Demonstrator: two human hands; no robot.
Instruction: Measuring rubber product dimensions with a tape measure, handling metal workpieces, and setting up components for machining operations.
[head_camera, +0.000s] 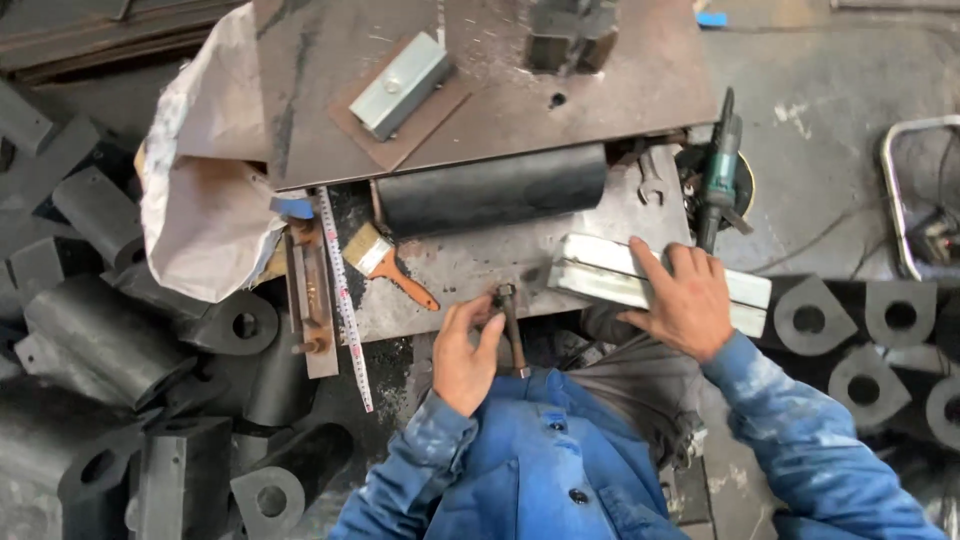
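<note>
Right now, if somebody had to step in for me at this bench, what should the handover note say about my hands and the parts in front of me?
Left hand: fingers closed on the handle of a small hammer at the near edge of the steel worktable.
Right hand: pressed flat on a light metal bar lying across the table's right corner, not gripping it.
Nearby: black cylinder behind the bar, paintbrush, measuring tape, angle grinder at the right edge.
Done: bar laid on the table and steadied.
Left: no hammer work on the bar shows yet.
</note>
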